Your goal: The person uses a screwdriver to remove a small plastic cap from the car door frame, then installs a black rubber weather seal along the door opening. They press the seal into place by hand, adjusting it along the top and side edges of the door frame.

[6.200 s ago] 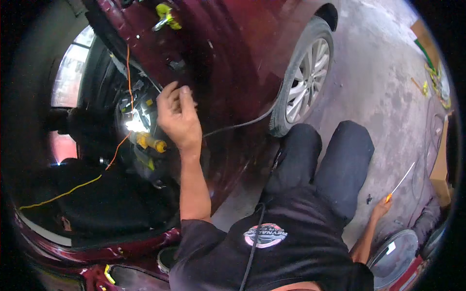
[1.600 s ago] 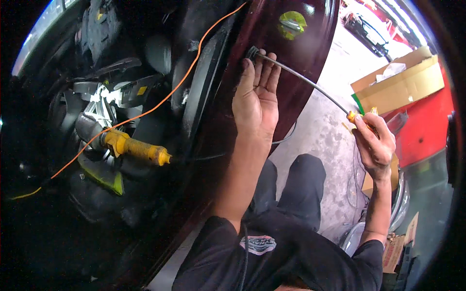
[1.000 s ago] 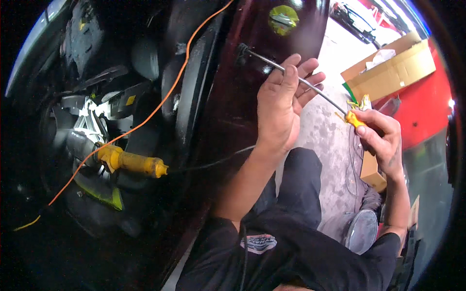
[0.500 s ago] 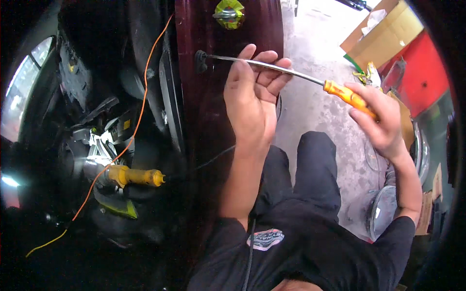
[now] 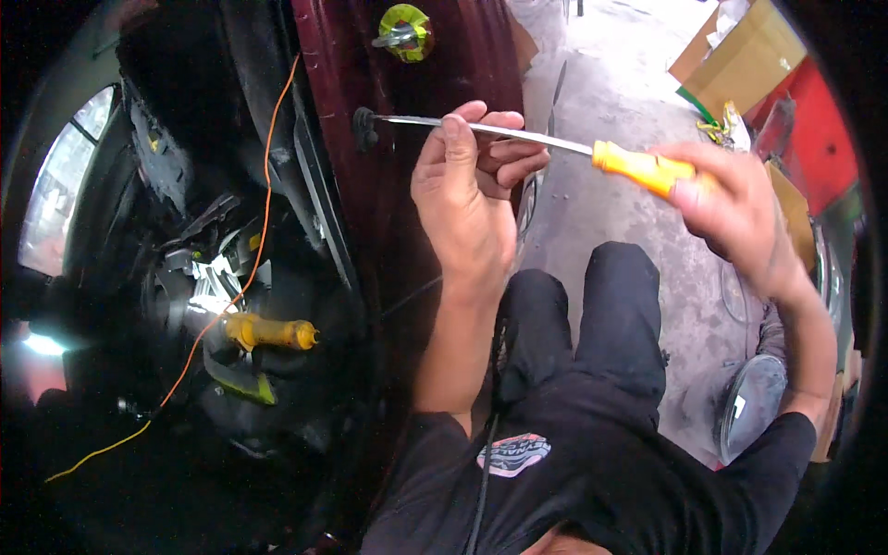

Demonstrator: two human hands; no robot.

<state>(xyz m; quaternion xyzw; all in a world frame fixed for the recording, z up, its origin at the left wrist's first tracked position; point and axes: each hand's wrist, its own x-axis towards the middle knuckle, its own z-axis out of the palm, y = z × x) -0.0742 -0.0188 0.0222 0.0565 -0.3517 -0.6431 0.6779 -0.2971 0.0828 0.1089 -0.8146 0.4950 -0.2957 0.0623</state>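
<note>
A long-shafted screwdriver [image 5: 638, 166] with an orange-yellow handle lies almost level across my front. My right hand [image 5: 740, 208] is wrapped round its handle. Along the shaft, my left hand [image 5: 467, 208] holds it between the thumb and curled fingers. The screwdriver's far tip meets a small black rubber-looking piece [image 5: 364, 129] on the edge of a dark maroon car panel [image 5: 472, 65]; whether it goes in or only touches cannot be made out. Above, a metal latch-like part [image 5: 400, 37] is ringed with yellow-green tape on the same panel.
On the left is a dark vehicle interior with an orange cord [image 5: 270, 176] and a worn yellow cylindrical piece [image 5: 273, 333]. To the right are a cardboard box [image 5: 740, 60], a red surface [image 5: 814, 120], and a round clear-lidded container [image 5: 751, 407] on the concrete floor [image 5: 629, 203].
My right hand has shifted slightly and looks blurred; the handle has turned. The left fingers curl more closely about the shaft. The whole view has tilted a little.
</note>
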